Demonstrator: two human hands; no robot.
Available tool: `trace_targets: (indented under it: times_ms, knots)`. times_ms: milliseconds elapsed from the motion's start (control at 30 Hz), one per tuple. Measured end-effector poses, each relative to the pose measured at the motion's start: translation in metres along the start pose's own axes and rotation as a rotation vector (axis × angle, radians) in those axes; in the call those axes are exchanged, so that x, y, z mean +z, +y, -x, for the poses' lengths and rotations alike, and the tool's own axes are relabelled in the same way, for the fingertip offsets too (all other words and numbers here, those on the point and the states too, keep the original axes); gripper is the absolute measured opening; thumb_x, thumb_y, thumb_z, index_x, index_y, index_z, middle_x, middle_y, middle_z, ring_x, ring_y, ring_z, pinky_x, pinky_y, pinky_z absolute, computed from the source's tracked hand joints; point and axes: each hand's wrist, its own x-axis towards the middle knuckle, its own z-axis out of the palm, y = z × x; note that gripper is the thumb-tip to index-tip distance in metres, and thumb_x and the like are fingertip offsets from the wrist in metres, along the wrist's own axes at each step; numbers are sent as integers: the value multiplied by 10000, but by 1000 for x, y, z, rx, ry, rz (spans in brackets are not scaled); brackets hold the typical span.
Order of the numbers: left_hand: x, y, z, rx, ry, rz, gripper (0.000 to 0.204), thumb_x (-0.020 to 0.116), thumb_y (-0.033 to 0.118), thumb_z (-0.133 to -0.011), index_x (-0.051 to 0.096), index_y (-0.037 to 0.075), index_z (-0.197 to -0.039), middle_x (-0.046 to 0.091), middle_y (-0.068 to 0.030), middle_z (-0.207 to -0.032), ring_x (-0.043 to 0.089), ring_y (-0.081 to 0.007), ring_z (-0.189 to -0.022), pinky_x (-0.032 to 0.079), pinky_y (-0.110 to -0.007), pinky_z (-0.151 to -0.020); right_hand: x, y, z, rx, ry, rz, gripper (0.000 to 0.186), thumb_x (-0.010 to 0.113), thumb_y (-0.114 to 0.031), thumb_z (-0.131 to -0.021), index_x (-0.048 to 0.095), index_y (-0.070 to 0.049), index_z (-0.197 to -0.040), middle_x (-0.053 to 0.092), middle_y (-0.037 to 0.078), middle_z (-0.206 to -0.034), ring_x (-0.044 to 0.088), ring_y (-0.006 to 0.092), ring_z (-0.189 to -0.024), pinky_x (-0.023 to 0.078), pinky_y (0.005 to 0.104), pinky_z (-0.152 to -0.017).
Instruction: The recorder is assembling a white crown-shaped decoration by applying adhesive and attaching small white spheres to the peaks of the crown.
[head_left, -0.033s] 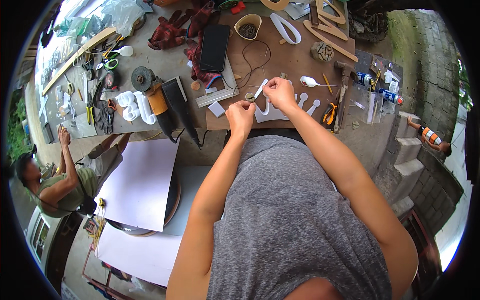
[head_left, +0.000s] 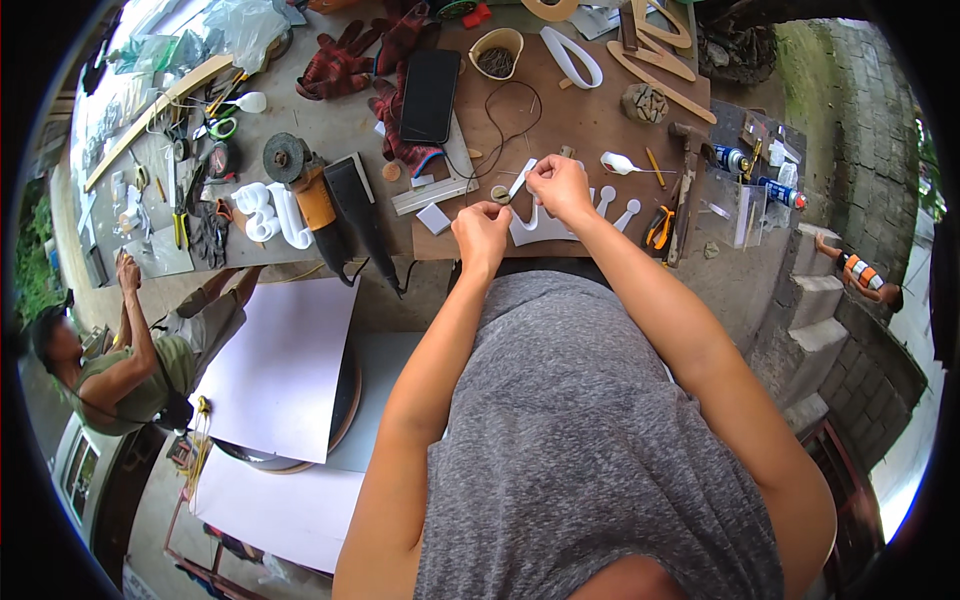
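A flat white crown-shaped piece (head_left: 545,229) lies at the bench's front edge, with several prongs ending in round discs. Over its left end, my right hand (head_left: 562,190) is closed in a pinch at a narrow white strip (head_left: 518,180). My left hand (head_left: 482,238) is pinched too, just left of the crown piece; what its fingertips hold is too small to make out. A small round greenish-brown piece (head_left: 500,194) sits right by the left fingertips. To the right are a white squeeze bottle with a thin nozzle (head_left: 618,163) and orange-handled pliers (head_left: 659,227).
An angle grinder (head_left: 315,205), curled white letter-like shapes (head_left: 270,212), a black phone (head_left: 430,97) and red work gloves (head_left: 335,68) lie leftward. A hammer (head_left: 685,185) and spray cans (head_left: 780,192) lie right. Another person (head_left: 130,350) stands at the left.
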Motion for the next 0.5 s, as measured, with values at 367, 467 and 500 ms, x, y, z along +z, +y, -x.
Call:
trace_targets:
  times_ms: [367, 467, 500]
  knots:
    - [-45, 12, 21, 131, -115, 0, 235, 783, 209, -914, 785, -25, -940, 748, -77, -766, 675, -130, -693, 537, -316, -667, -21, -9, 35, 124, -184, -109, 191, 742, -163, -897, 672, 9, -936, 700, 54, -724, 650, 117, -546, 517, 270, -523]
    - [-71, 31, 7, 201, -60, 63, 194, 764, 171, -931, 764, -21, -954, 734, -73, -812, 655, -102, -736, 540, -292, -699, -31, -7, 42, 87, -168, -87, 194, 726, -175, -917, 672, 8, -950, 704, 57, -736, 649, 112, -555, 520, 281, -522]
    - [-72, 25, -10, 238, -29, 245, 197, 742, 174, -966, 759, -22, -982, 726, -45, -810, 629, -86, -721, 526, -285, -680, -33, -6, 41, 52, -161, -69, 195, 721, -177, -922, 674, 9, -955, 707, 59, -741, 653, 113, -561, 523, 286, -527]
